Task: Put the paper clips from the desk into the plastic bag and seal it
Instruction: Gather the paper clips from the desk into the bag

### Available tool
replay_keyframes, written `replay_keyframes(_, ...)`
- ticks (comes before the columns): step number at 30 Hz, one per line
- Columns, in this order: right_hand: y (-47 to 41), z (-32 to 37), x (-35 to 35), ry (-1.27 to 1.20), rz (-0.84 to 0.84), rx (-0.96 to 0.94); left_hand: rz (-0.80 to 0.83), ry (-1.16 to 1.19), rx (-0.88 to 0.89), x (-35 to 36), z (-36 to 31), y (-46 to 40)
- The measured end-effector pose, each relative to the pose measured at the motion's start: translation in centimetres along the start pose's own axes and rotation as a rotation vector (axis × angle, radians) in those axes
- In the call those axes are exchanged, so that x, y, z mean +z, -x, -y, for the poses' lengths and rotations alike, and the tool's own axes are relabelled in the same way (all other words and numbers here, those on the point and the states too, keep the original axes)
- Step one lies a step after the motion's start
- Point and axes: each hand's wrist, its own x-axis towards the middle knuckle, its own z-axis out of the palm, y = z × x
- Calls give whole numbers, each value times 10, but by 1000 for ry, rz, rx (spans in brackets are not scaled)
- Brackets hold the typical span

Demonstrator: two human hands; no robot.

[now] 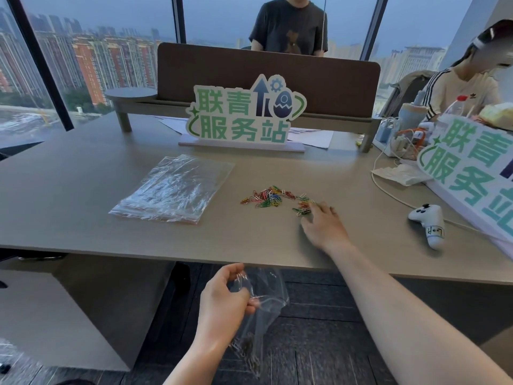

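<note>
— Since the plastic bag is held below the desk edge, pinched at its crumpled mouth by the left hand, what could be lost here?

— Clips could be dropped to the floor. A gap must be crossed between the desk and the bag, and the mouth does not look to be held wide; it may be missed. A few clips seem to be gathered at the bag's bottom already, though that part is blurred.

— And the right hand?

— It is laid over the right end of the paper clips, fingers spread and lightly bent on them; nothing is seen to be clamped yet. Most of the coloured heap lies on the desk, just left of the fingers. If too many are scooped at once, some may be scattered or spilled off the edge.

— Is any writing to be read?

— 联青服务站 is printed in green on the standing sign, and again, partly cut off, on a second sign at the right. A trefoil logo can be made out on a seated person's shirt. A stack of spare bags lies to the left, unmarked.
</note>
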Motion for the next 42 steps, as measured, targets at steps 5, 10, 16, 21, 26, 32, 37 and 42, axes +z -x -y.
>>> replay_keyframes(5,-31,-5,0,37,-19,15,2,4,-4,0,4,-4)
replay_keyframes(10,-50,5,0,72,31,-27,7,4,3,-1,7,-9)
replay_keyframes(16,-53,7,7,136,81,-155,6,-5,4,-1,10,-12)
replay_keyframes(21,-38,8,14,91,91,-254,0,15,-3,1,8,-9)
replay_keyframes(26,-4,21,20,43,96,-351,8,40,-4,-2,6,-4)
replay_keyframes(32,41,38,25,-11,129,-417,1,55,8,-2,6,-1)
replay_keyframes(37,60,40,17,-148,94,-416,3,59,10,-2,7,-1)
replay_keyframes(42,57,30,9,-105,100,-318,14,51,22,0,7,0)
